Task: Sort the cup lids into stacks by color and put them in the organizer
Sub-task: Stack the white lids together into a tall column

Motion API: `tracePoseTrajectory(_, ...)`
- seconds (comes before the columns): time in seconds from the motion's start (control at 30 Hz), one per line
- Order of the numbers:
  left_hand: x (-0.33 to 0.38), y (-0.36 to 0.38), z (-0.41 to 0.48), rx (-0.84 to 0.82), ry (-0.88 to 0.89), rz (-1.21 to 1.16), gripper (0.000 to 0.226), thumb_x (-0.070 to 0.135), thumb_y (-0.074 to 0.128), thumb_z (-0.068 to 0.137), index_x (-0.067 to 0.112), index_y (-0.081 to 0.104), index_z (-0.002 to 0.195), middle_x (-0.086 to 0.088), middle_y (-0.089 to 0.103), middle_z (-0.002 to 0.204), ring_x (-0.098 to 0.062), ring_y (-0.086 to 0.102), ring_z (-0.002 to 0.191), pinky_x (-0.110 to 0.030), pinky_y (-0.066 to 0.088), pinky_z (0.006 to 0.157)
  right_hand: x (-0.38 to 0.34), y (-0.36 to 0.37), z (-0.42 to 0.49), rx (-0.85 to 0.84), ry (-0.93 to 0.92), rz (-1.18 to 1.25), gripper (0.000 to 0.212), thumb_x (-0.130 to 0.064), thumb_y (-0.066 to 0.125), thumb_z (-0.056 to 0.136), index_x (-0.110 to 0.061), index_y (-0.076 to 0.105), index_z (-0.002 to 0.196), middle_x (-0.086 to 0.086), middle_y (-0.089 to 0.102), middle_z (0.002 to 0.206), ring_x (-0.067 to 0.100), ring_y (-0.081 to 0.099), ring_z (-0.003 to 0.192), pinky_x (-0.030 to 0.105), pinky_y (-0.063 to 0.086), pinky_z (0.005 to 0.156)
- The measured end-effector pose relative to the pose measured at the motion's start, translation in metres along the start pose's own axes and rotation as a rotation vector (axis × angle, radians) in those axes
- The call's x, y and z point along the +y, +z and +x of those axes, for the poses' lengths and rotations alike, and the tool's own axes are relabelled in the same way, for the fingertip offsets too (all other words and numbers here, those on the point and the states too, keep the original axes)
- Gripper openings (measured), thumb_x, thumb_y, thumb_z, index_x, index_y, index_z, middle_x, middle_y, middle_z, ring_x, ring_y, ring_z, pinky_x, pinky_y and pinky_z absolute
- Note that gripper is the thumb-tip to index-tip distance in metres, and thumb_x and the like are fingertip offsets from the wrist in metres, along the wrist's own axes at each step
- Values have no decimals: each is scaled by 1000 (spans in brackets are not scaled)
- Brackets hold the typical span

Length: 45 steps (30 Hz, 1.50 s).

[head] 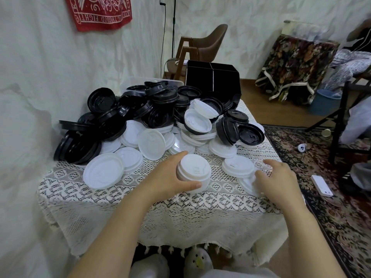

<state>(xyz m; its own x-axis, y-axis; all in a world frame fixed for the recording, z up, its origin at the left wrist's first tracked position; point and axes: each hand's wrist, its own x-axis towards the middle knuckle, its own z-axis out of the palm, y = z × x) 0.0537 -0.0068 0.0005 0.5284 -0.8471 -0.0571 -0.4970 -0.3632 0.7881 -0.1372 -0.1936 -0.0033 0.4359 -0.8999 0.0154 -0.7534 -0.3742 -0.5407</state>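
Note:
A big mixed heap of black lids [128,117] and white lids [151,143] covers the back of the lace-covered table [112,193]. My left hand [170,177] grips a short stack of white lids [194,173] at the table's front middle, thumb and fingers curled round its side. My right hand [279,181] rests at the table's right edge, its fingers curled over a white lid [249,184] lying there. Another white lid [237,166] lies just beyond it. The black organizer [212,77] with divided compartments stands at the table's far end.
A clear plastic tub [140,82] sits behind the heap. A large white lid [103,170] lies at the front left. Beyond the table stand a brown chair [208,43] and a patterned bag [297,65]. A white phone [322,185] lies on the carpet to the right.

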Motion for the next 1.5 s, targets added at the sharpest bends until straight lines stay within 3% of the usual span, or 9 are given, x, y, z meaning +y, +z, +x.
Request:
tracePoseTrajectory(0.2,1,0,-1,-6,5,3,98,43,82,71,30,27,150,12,38,147,-10,40,131,-35,36,111,-11,5,-8,-171,30,-218,110,-75,64,69,-11,23,149,15,31,149,33,25,139,48,34,107)
tracePoseTrajectory(0.33,1,0,-1,-10,8,3,98,44,82,70,30,27,150,12,39,147,-10,40,131,-38,36,111,-5,3,-4,-132,-44,-193,104,-64,75,68,-14,30,147,11,40,145,31,31,136,46,35,106)
tracePoseTrajectory(0.47,0,0,0,-11,5,6,98,45,81,70,31,27,150,12,39,147,-11,40,131,-38,36,111,2,5,1,-220,-117,-74,91,-23,69,79,-29,16,152,3,26,158,29,21,145,58,25,114)
tracePoseTrajectory(0.63,0,0,0,-9,11,5,97,44,81,71,30,27,150,12,40,146,-10,40,130,-37,36,111,3,7,-1,-145,-43,-177,104,-63,63,80,-23,1,154,10,16,158,32,15,145,54,22,114)
tracePoseTrajectory(0.77,0,0,0,-15,10,-6,97,44,82,70,30,28,150,13,40,146,-10,41,130,-39,37,111,8,4,2,-180,-57,-70,101,-33,71,81,-31,1,154,1,17,161,30,14,146,57,20,115)
tracePoseTrajectory(0.93,-1,0,1,-28,-7,-31,97,43,82,71,32,27,150,13,40,146,-11,42,130,-40,37,111,11,-1,0,-116,39,-119,108,-58,70,77,-24,2,154,13,20,157,35,20,142,53,27,110)
tracePoseTrajectory(1.1,-2,0,1,-46,-12,-42,99,45,82,70,33,26,150,13,39,146,-11,41,130,-41,37,111,5,-17,-6,-85,15,-180,102,-37,78,74,-24,14,152,9,34,151,37,33,135,52,38,102)
tracePoseTrajectory(1.27,0,-1,0,-51,3,-11,98,45,81,72,32,24,151,13,34,149,-10,37,132,-38,34,113,-22,-31,-21,15,-247,10,84,-21,75,76,-25,28,146,-6,33,141,21,36,129,40,37,101)
tracePoseTrajectory(1.5,1,-2,0,-35,19,16,99,48,81,69,30,27,150,14,34,144,-8,38,127,-37,36,110,-68,-1,-32,-249,-527,359,76,-20,78,76,-39,36,135,-24,40,129,6,41,121,29,39,98)
